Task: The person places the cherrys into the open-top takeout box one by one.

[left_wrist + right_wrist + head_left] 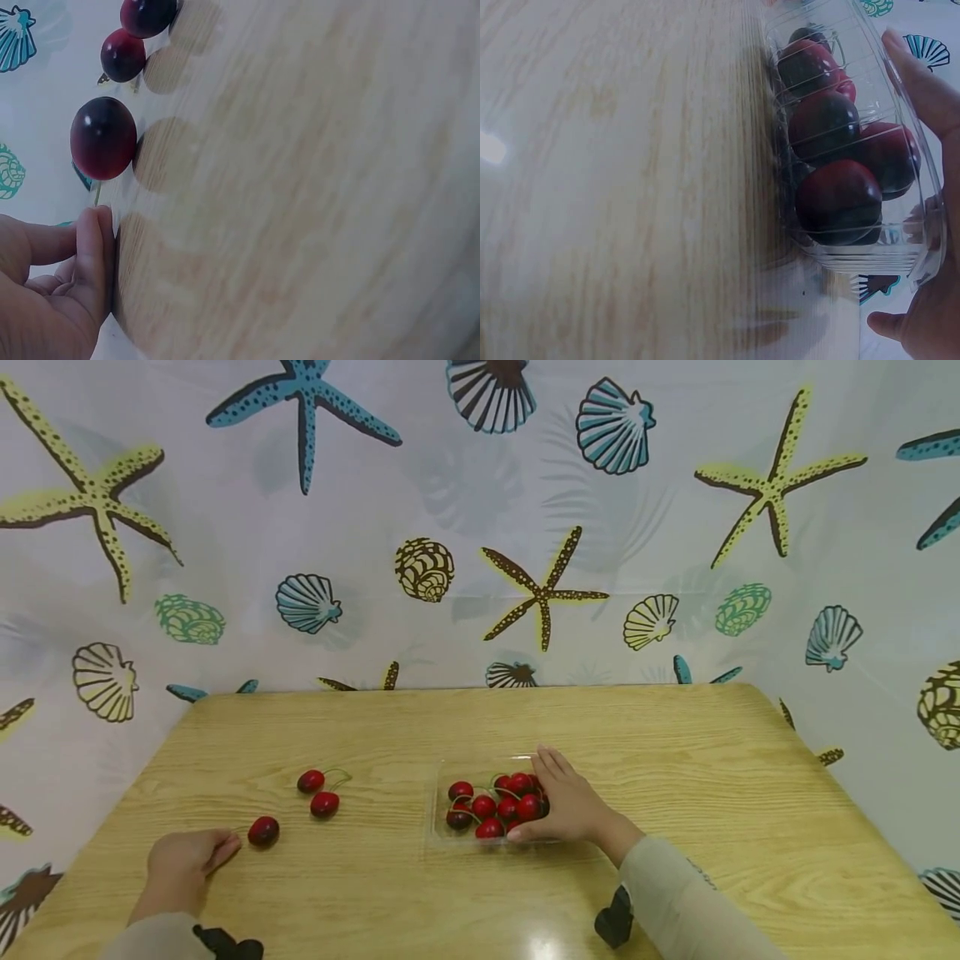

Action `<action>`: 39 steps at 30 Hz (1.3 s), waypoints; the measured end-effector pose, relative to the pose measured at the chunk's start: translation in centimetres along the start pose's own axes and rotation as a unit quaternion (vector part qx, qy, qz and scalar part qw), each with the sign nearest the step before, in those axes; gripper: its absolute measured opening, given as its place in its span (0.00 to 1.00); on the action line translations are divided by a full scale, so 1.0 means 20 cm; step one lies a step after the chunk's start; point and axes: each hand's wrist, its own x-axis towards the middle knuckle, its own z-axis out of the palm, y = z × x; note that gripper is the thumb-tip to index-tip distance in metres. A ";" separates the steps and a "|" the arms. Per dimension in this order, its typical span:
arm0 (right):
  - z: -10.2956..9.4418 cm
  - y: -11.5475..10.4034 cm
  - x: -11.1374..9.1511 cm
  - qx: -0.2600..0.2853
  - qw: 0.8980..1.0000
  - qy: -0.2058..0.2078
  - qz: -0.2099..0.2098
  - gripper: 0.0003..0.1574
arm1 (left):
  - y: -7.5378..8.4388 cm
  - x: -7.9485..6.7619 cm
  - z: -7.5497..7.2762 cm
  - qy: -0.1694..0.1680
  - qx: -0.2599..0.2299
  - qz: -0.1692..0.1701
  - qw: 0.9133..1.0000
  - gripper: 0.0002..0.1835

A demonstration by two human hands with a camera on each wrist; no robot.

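Note:
A dark red cherry [263, 832] lies on the table at the left, its thin green stem pointing toward my left hand [187, 858]. Thumb and fingertips of that hand pinch the stem, low against the tabletop in the left wrist view. Just beyond lie two more cherries, one [311, 781] behind the other [325, 804], with stems meeting at the right. A clear plastic box [438, 839] near the middle holds several red cherries [484, 807]. My right hand [566, 802] grips the box's right end, thumb along the near rim and fingers across toward the far side, covering some cherries.
The light wood table [390, 893] has rounded back corners. Behind it and along both sides hangs a white cloth [360, 527] printed with starfish and shells. Dark straps with black pieces [615, 918] sit at both wrists.

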 end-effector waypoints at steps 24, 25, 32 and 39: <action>-0.02 0.01 0.00 -0.016 1.000 0.005 -0.007 0.71 | 0.05 -0.13 0.09 -0.126 0.028 0.130 0.983 0.11; -0.02 0.01 0.00 -0.016 1.000 0.005 -0.007 0.71 | 0.04 -0.13 0.10 -0.128 0.033 0.140 0.981 0.13; -0.01 0.00 0.00 -0.009 1.000 0.008 -0.004 0.70 | 0.00 0.01 0.15 -0.159 -0.022 0.136 0.978 0.07; 0.00 0.00 -0.01 -0.001 1.000 0.009 -0.002 0.69 | 0.01 -0.03 0.22 -0.168 -0.001 0.176 0.970 0.19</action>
